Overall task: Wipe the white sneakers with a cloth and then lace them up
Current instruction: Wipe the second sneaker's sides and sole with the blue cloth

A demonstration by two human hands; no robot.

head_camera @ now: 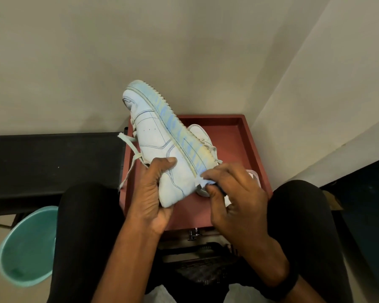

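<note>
White leather sneaker [155,136] is held up on its side, its heel end clamped in the left grip [153,193]. The right grip [234,193] pinches a small pale cloth [202,182] against the sole edge beside the heel. Behind both grips, a second white sneaker [200,133] lies in a red square tray [234,145].

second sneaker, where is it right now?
Head view: the second sneaker sits in the red tray, right of centre, partly hidden behind the held sneaker and the right hand.
</note>
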